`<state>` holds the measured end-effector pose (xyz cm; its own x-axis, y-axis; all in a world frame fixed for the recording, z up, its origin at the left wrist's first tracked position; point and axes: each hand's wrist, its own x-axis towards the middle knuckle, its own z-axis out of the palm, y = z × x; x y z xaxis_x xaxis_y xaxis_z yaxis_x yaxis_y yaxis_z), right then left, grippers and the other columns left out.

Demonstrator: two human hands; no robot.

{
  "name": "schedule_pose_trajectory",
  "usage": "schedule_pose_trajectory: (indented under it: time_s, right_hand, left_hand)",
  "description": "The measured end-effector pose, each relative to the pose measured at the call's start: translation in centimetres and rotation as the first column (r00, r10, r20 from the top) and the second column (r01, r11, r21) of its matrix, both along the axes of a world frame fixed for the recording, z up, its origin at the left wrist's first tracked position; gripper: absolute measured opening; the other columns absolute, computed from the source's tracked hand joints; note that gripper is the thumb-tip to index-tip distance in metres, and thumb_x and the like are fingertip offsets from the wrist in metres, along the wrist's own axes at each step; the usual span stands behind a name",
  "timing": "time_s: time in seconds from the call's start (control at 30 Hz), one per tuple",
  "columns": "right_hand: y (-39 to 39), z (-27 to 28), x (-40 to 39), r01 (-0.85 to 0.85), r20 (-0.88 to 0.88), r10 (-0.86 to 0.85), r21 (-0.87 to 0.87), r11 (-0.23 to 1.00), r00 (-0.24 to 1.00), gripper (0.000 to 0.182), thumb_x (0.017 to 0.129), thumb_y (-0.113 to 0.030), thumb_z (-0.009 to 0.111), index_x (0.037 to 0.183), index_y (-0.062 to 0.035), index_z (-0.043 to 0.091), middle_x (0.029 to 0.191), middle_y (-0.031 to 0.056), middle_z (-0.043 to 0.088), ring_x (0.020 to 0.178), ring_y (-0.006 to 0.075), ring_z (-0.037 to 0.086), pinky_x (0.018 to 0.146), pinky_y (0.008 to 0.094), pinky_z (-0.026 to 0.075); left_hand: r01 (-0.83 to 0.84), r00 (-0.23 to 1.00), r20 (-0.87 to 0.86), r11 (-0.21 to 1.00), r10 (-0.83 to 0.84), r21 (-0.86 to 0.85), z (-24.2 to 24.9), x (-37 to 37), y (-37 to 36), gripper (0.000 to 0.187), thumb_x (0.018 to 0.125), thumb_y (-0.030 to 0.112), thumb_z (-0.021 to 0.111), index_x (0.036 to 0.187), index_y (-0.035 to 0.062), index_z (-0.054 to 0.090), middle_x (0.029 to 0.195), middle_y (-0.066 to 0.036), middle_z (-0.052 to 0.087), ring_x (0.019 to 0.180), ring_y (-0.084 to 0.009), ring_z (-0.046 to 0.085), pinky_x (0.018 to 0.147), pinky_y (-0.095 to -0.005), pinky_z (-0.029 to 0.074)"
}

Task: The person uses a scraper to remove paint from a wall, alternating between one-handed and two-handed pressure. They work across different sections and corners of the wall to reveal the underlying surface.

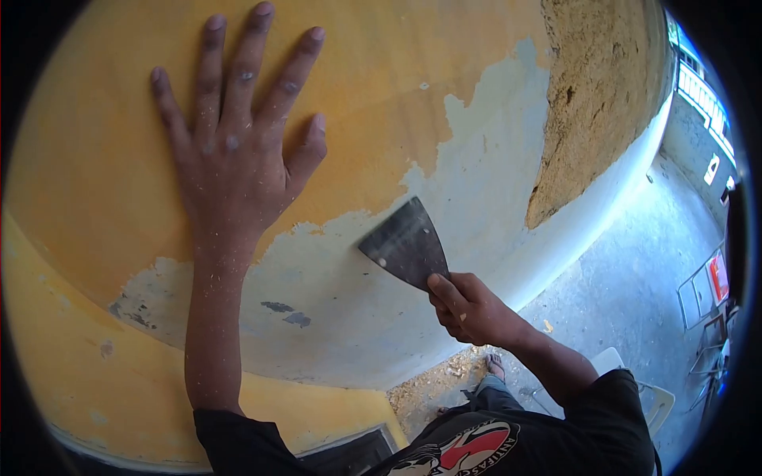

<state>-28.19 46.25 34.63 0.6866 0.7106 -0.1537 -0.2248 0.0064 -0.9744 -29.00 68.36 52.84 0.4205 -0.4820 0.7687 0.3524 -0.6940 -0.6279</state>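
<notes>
My left hand (234,151) lies flat with its fingers spread on the yellow-painted wall (365,135), specks of paint dust on its back. In my right hand (468,309) is a scraper (409,242) with a wide dark blade, its handle wrapped by my fingers. The blade points up and left over the scraped, pale grey area (492,151), its edge close to the ragged border of the yellow paint. Small chips cling to the blade. To the right, a rough brown patch of bare wall (595,103) shows where the surface is gone.
Below, paint flakes (436,385) litter the floor near my foot (495,366). A white plastic chair (657,406) stands behind my right arm. Farther right, a metal-framed chair (702,289) sits on the grey concrete floor (635,246). An adjoining yellow wall (95,349) meets this one at lower left.
</notes>
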Motion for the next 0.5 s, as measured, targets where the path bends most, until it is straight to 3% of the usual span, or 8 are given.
schedule_pose_trajectory:
  time_s: [0.1,0.2,0.37,0.47,0.5]
  right_hand:
    - [0.7,0.6,1.4,-0.082,0.018,0.081,0.101,0.991,0.997,0.045,0.106,-0.043,0.037,0.079,-0.0078,0.046,0.059,-0.0038,0.041,0.046,0.0059,0.037,0.042,0.0249,0.032]
    - [0.9,-2.1,0.2,-0.014,0.112,0.018,-0.034,0.999,0.994,0.046,0.105,-0.044,0.037,0.077,-0.008,0.044,0.058,-0.0041,0.04,0.046,0.0054,0.037,0.042,0.0248,0.032]
    - [1.0,-0.9,0.4,-0.049,0.018,0.049,0.019,0.999,0.999,0.048,0.105,-0.045,0.037,0.077,-0.0072,0.046,0.057,-0.0044,0.038,0.045,0.0062,0.036,0.043,0.0257,0.034]
    - [0.9,-0.8,0.2,-0.064,0.061,0.063,0.025,0.998,0.996,0.047,0.105,-0.046,0.038,0.08,-0.0067,0.048,0.059,-0.0034,0.041,0.047,0.0069,0.039,0.043,0.0261,0.036]
    - [1.2,-0.6,-0.3,-0.024,0.066,0.022,0.038,0.999,0.998,0.044,0.105,-0.044,0.038,0.079,-0.0092,0.045,0.059,-0.0052,0.036,0.047,0.0053,0.034,0.042,0.0244,0.03]
  left_hand:
    - [0.015,1.0,0.001,1.0,-0.015,0.001,0.0,0.1,0.1,0.063,0.087,0.044,0.054,0.148,0.0424,0.037,0.158,0.005,0.031,0.147,-0.024,0.026,0.117,-0.0616,0.012]
    - [0.021,1.0,-0.001,1.0,-0.021,-0.01,0.0,0.0,0.1,0.063,0.087,0.044,0.054,0.148,0.0426,0.037,0.158,0.006,0.031,0.147,-0.0235,0.026,0.117,-0.0613,0.012]
    - [0.024,1.0,-0.007,1.0,-0.024,-0.01,-0.1,0.0,0.2,0.063,0.087,0.044,0.054,0.148,0.0424,0.037,0.158,0.006,0.03,0.146,-0.0227,0.026,0.117,-0.0608,0.012]
    - [0.005,1.0,-0.003,1.0,-0.005,-0.02,0.0,-0.3,0.1,0.063,0.087,0.043,0.054,0.148,0.0419,0.037,0.158,0.005,0.03,0.147,-0.0228,0.026,0.117,-0.0607,0.013]
    - [-0.02,1.0,-0.006,0.999,0.02,-0.03,0.0,-0.3,-0.1,0.063,0.087,0.043,0.053,0.149,0.0415,0.036,0.158,0.005,0.03,0.147,-0.0229,0.026,0.117,-0.0607,0.014]
